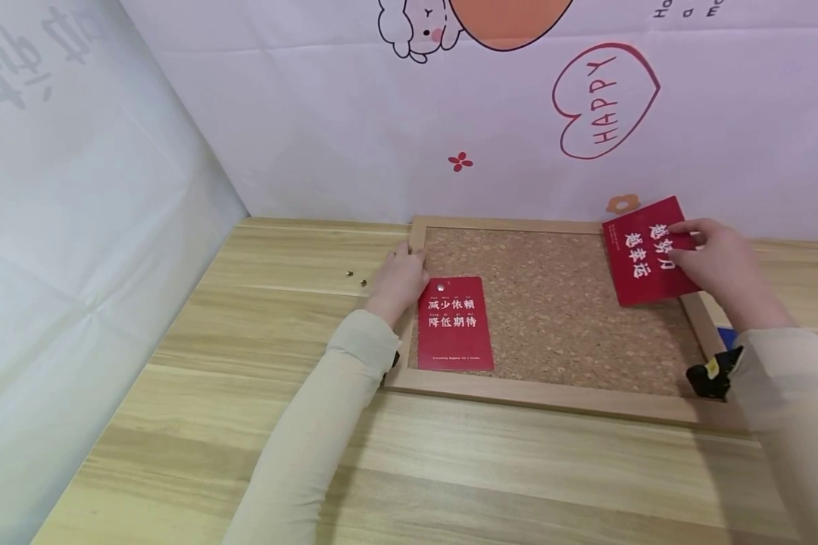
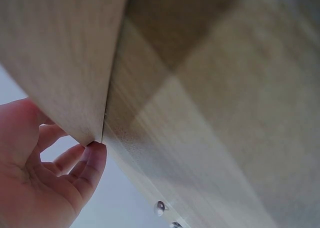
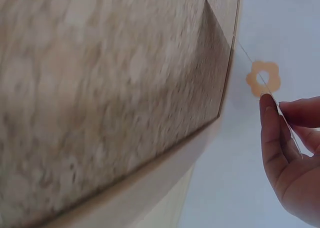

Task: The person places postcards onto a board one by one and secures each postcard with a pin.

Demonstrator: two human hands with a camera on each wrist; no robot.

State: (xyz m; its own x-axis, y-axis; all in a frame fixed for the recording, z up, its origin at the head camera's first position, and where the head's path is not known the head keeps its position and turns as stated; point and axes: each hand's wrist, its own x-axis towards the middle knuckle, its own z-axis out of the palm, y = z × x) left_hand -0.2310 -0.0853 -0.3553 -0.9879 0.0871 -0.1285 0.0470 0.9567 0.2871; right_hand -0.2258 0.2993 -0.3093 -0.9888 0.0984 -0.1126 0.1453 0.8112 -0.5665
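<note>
Here, right hand (image 1: 712,261) grip pinching red card (image 1: 644,253) over cork board (image 1: 552,303) corner

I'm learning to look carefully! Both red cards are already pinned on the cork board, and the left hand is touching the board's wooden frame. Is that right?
Not quite. Only one red card is pinned on the cork board. The right hand holds the other red card over the board's corner, as the head view shows. The left hand does touch the frame.

Head view: bright, even, diffuse light, no glare; soft shadows under both sleeves on the pale wood-grain table (image 1: 245,424). Sharp centre, slight bending at edges. Wrist views: close, soft focus; the speckled brown cork board (image 3: 100,98) is blurred, with a dark shadow wedge.
</note>
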